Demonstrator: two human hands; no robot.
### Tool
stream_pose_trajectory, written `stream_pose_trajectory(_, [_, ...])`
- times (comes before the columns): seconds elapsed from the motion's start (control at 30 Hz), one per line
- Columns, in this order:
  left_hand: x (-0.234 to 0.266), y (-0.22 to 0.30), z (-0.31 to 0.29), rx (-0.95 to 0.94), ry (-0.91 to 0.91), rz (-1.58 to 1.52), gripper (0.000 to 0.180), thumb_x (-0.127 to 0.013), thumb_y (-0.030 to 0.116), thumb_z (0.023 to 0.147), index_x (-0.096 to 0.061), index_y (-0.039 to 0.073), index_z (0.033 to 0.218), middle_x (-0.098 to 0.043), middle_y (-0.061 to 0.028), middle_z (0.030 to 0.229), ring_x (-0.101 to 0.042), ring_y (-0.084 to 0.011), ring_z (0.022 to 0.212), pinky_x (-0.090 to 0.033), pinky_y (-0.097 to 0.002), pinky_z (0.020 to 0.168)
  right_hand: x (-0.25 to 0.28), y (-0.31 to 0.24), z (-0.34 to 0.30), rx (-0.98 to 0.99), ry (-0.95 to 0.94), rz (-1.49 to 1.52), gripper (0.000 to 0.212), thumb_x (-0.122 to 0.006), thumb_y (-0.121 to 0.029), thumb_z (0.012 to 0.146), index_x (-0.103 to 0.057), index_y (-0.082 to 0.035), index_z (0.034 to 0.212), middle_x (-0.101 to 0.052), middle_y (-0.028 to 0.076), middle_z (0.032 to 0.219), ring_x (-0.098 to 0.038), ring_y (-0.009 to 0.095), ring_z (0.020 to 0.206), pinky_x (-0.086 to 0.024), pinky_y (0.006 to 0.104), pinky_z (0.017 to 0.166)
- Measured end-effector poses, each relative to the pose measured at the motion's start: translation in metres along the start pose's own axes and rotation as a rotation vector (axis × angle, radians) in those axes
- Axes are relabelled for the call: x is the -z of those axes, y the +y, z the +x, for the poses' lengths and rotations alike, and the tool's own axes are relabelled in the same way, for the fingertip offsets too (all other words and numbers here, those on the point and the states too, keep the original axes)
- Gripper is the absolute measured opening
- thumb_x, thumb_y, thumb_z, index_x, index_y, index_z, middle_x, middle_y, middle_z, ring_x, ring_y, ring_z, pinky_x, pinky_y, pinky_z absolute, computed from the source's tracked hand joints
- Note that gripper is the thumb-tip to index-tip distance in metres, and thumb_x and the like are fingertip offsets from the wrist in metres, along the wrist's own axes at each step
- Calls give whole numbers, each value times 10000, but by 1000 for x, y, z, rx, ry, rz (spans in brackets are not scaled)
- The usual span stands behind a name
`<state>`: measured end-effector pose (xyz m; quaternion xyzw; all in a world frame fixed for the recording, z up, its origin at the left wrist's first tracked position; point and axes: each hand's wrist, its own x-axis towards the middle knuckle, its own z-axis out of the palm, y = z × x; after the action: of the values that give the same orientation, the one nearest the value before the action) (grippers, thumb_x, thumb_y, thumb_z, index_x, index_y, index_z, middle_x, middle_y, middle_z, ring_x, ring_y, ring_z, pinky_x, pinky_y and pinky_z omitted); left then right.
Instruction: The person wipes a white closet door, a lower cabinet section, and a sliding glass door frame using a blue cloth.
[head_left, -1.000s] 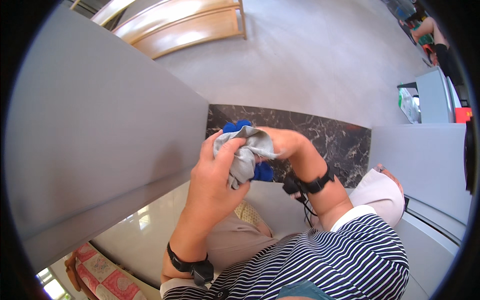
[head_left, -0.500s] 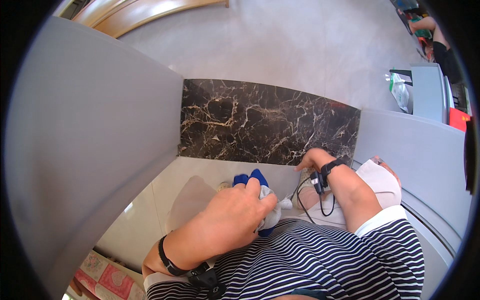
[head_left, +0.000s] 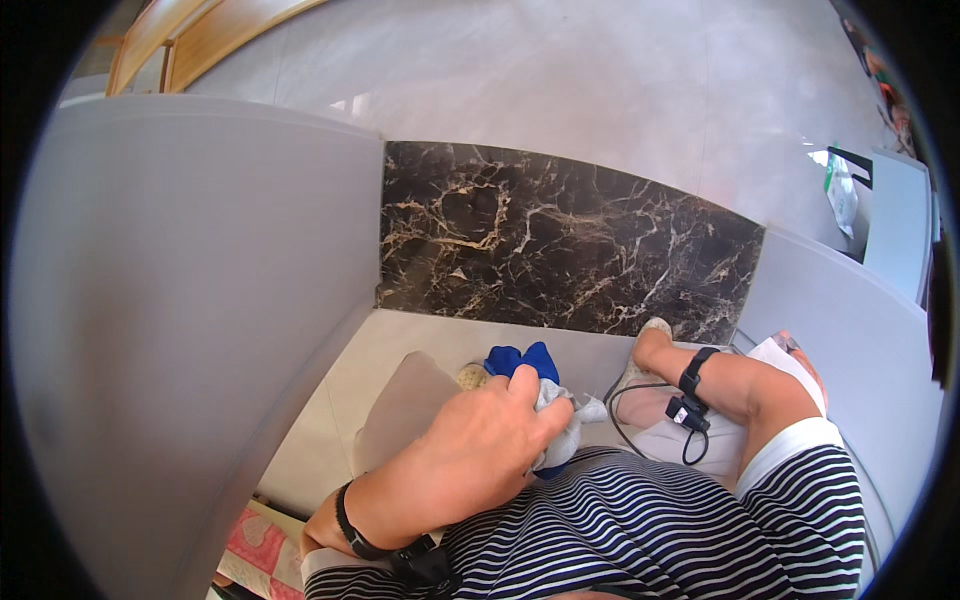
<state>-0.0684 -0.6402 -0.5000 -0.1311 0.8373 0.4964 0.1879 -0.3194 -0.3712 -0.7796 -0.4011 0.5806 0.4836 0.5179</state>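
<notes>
Cloth (head_left: 567,438), grey and blue, partly hidden, pokes out around the clenched fingers of the left hand (head_left: 480,435), short of the dark threshold's (head_left: 570,235) near edge, while the right hand (head_left: 665,352), near that edge's right corner, hides its fingers, their grip impossible to tell.

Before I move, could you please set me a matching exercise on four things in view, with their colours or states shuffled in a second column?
Column one
1. Left hand
2. Cloth
3. Marble slab
4. Package

Column two
A. Dark, with pale veins
B. White with some green, near the right edge of the picture
C. Closed around something soft
D. Blue and grey, bunched up

Right pairs: 1-C, 2-D, 3-A, 4-B.
</notes>
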Motion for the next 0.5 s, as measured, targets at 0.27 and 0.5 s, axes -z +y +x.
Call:
stream_pose_trajectory(0.27, [7, -6, 16, 113, 56, -49, 547, -809, 177, 642, -539, 84, 1109, -509, -175, 941, -615, -338, 803, -515, -428, 607, -3, 3, -34, -207, 338, 571, 301, -681, -249, 799, -713, 24, 924, -676, 236, 1015, -648, 368, 996, -511, 402, 892])
stream_pose_trajectory(0.5, [42, 16, 22, 263, 28, -323, 550, -772, 212, 683, -546, 124, 1177, -521, -183, 988, -614, -386, 796, -514, -447, 643, -9, -2, -33, -248, 396, 686, 322, -709, -258, 802, -699, 48, 903, -656, 263, 1004, -624, 393, 999, -489, 428, 908])
